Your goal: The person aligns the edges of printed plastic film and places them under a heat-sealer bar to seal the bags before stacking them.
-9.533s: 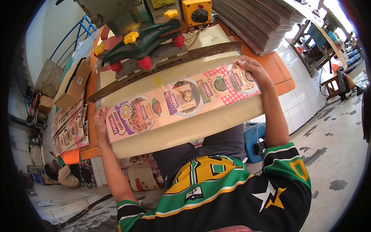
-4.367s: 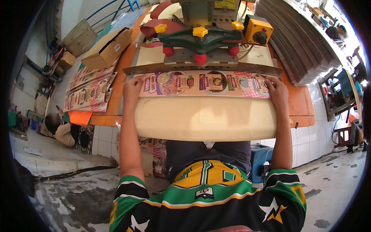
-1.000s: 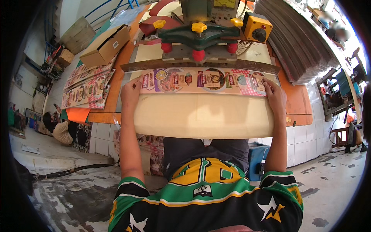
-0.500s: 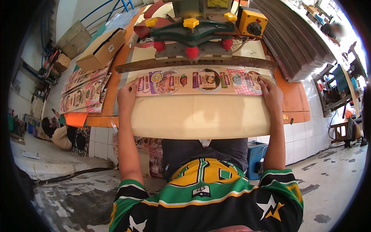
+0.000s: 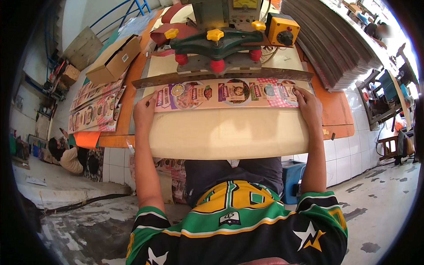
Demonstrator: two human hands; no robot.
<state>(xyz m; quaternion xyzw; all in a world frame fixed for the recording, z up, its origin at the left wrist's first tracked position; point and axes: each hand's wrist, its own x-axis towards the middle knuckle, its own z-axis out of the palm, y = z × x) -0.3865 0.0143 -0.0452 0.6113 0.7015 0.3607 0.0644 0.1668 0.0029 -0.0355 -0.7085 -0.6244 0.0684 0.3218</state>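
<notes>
A long printed strip [image 5: 207, 95] with food pictures and a pink checkered end lies flat across a cream-coloured board [image 5: 229, 132]. My left hand [image 5: 144, 110] grips its left end, fingers curled at the edge. At the opposite end my right hand [image 5: 309, 104] pinches the strip's corner between thumb and fingers. Just beyond the strip's far edge runs the long metal bar [image 5: 221, 76] of a press. Above the bar is the press's dark green clamp [image 5: 221, 46], with yellow knobs and red cylinders. Whether the strip's far edge touches the bar, I cannot tell.
An open cardboard box [image 5: 114, 59] sits on the left of the orange table [image 5: 338, 112], near a pile of similar printed strips [image 5: 95, 112]. A tall stack of sheets [image 5: 331, 48] stands right. A yellow control box [image 5: 282, 30] adjoins the press. Another person [image 5: 70, 157] is low at left.
The view has shifted slightly, so the press appears lower and a little further left. Both hands keep hold of the strip's ends, with hardly any movement.
</notes>
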